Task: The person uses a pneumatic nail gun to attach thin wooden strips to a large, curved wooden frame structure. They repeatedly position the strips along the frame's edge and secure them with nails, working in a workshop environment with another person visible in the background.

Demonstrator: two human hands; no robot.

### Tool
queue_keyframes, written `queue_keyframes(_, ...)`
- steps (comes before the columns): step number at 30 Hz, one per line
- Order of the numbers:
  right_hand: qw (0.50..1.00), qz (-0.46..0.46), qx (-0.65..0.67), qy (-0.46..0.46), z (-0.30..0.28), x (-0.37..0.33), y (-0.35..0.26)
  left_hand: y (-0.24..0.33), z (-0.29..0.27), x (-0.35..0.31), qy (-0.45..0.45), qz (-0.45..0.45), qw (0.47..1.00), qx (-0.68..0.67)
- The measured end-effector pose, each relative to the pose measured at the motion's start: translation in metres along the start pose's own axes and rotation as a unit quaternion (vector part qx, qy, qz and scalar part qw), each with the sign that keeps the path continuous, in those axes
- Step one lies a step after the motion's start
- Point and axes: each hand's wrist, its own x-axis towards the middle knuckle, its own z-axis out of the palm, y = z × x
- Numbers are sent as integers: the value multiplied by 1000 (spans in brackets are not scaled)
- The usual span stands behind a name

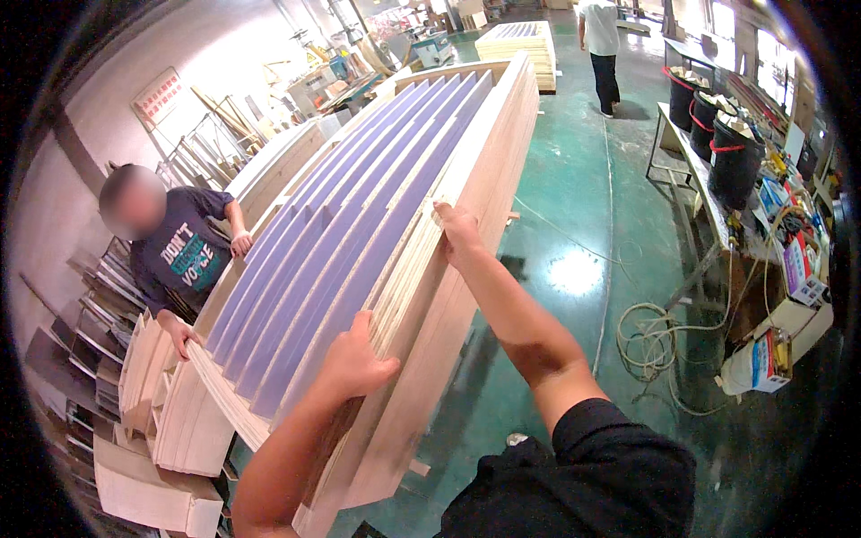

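A long wooden frame (489,134) with several curved, purple-faced slats (336,238) lies slanting across the middle, on top of a stack of pale wooden panels (404,421). My left hand (354,363) grips the near long edge of the frame toward its lower end, its thumb pointing right along the edge. Farther up the same edge, my right hand (459,235) is closed round the rim; some of its fingers are hidden. Across the frame, a co-worker in a dark printed T-shirt (193,247) has both hands on the far edge.
Curved wooden pieces (193,426) are stacked at the lower left. A bench (704,211) on the right carries black bins (735,161), with a coiled hose (646,336) on the green floor beside it. Another person (603,54) stands far back near a second stack (520,54).
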Motion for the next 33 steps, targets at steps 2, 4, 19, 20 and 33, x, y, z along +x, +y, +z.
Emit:
queue_keyframes(2,1000,6,5,2,-2,25,-6,6,0,23,-2,-7,1000,5)
queue_keyframes(4,999,31,-29,8,4,35,-8,2,3,37,-1,-7,1000,26)
queue_keyframes(19,683,-214,-698,-23,-33,-12,-74,14,32,95,-45,-40,997,48)
queue_keyframes(20,661,-262,-699,-70,-33,-13,-71,14,30,96,-56,-49,996,48)
queue_keyframes(33,491,-646,-476,-340,41,45,-64,10,-8,76,-5,-62,995,72)
